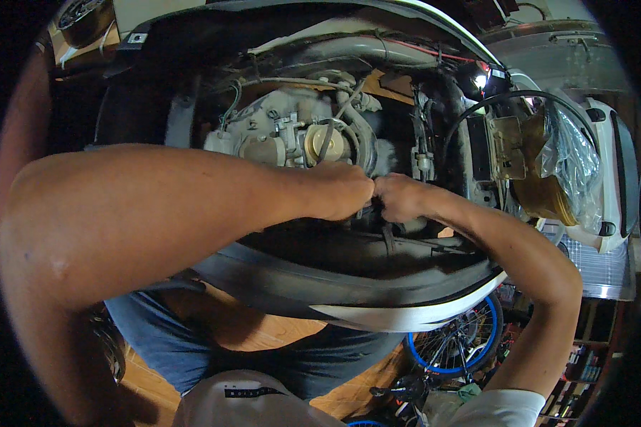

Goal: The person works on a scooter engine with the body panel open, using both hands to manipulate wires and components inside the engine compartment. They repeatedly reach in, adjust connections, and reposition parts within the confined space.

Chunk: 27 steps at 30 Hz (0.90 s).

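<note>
My left hand (338, 192) is closed low in the open engine bay of a scooter (349, 285), just below a round brass-coloured cap (319, 144) on a metal engine part (288, 139). My right hand (404, 198) is closed beside it, its fingers curled almost against the left hand's knuckles. Whatever both sets of fingers grip is hidden among the hoses and engine parts. A curved dark hose (367, 139) runs down behind my hands, and a silver fitting with cables (424, 160) stands to the right.
At the right lie a white body panel (612, 178), crumpled clear plastic (570, 164), a brown part (541, 192) and a black cable loop. A bicycle wheel with a blue rim (488, 320) and shelves (587, 356) are below right. A round dark object (82, 25) sits top left.
</note>
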Each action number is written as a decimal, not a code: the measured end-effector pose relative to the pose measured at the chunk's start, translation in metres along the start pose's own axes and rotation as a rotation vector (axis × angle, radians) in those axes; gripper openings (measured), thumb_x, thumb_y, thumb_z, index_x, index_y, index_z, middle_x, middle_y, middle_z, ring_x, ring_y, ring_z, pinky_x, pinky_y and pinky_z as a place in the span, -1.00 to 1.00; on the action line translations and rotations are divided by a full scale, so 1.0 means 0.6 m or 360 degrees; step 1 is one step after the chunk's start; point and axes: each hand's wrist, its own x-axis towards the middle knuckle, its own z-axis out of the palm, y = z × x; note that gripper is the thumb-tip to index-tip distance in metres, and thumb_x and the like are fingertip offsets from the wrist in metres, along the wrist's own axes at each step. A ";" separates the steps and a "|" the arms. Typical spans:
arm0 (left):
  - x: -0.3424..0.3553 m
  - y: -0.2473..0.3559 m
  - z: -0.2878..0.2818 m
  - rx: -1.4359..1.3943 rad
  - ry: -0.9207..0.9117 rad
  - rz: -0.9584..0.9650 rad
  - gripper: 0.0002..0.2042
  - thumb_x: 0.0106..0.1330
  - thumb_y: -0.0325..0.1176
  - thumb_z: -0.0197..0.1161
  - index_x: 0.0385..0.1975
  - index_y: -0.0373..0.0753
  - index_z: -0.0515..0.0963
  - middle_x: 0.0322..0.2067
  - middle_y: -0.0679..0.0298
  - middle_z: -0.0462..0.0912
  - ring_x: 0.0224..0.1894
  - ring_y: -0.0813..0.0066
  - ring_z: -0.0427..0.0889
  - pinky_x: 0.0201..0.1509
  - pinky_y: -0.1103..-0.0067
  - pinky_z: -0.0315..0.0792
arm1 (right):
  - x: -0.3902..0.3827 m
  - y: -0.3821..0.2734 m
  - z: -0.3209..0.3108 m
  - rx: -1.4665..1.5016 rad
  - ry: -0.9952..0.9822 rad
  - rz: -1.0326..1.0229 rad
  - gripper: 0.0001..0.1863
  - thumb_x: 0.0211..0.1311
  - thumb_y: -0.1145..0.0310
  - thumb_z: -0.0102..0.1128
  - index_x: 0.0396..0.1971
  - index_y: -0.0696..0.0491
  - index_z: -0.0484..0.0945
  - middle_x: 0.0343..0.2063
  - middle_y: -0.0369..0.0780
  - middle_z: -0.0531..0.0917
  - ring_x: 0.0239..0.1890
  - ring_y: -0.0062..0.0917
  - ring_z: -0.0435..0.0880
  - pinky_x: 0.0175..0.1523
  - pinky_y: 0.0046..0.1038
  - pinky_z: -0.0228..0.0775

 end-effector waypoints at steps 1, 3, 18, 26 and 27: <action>0.000 0.001 -0.002 0.0012 -0.0011 -0.0009 -0.82 0.23 -0.41 0.22 -0.28 -0.32 0.69 -0.27 -0.08 0.72 -0.17 -0.06 0.73 -0.14 0.18 0.61 | 0.002 0.002 0.001 0.0013 0.0015 -0.0034 -0.44 -0.06 0.50 0.16 0.08 0.00 0.60 -0.04 0.03 0.66 0.06 -0.11 0.62 0.13 -0.22 0.50; 0.001 0.002 -0.003 0.0018 -0.0022 -0.0018 -0.82 0.25 -0.38 0.23 -0.27 -0.32 0.69 -0.26 -0.07 0.72 -0.16 -0.05 0.73 -0.13 0.19 0.61 | 0.003 0.008 0.005 0.0016 0.0060 -0.0128 -0.45 -0.05 0.50 0.14 0.08 -0.01 0.60 -0.02 0.04 0.64 0.06 -0.12 0.62 0.13 -0.22 0.50; 0.012 0.018 -0.005 -0.0067 -0.0044 -0.0319 -0.77 0.27 -0.31 0.27 -0.16 -0.24 0.71 -0.10 0.06 0.72 -0.03 0.07 0.71 -0.04 0.25 0.60 | 0.017 0.031 0.016 0.0255 0.0021 -0.0195 -0.47 0.01 0.48 0.17 0.10 0.04 0.56 -0.12 0.02 0.68 -0.03 -0.17 0.66 -0.02 -0.24 0.52; 0.008 0.010 -0.001 -0.0042 0.0064 -0.0126 -0.84 0.14 -0.48 0.22 -0.35 -0.37 0.68 -0.29 -0.13 0.71 -0.17 -0.09 0.73 -0.13 0.18 0.60 | 0.019 0.003 -0.037 0.0788 -0.0565 0.0268 -0.58 0.19 0.35 0.16 0.06 0.12 0.58 -0.10 -0.12 0.69 -0.12 -0.39 0.59 -0.01 -0.39 0.43; 0.008 0.009 0.000 -0.0041 0.0047 -0.0142 -0.84 0.14 -0.48 0.22 -0.34 -0.37 0.68 -0.28 -0.13 0.71 -0.16 -0.08 0.72 -0.13 0.18 0.60 | 0.017 -0.004 -0.040 0.0836 -0.0553 0.0354 -0.60 0.21 0.34 0.16 0.04 0.12 0.59 -0.12 -0.14 0.69 -0.16 -0.42 0.58 -0.05 -0.41 0.43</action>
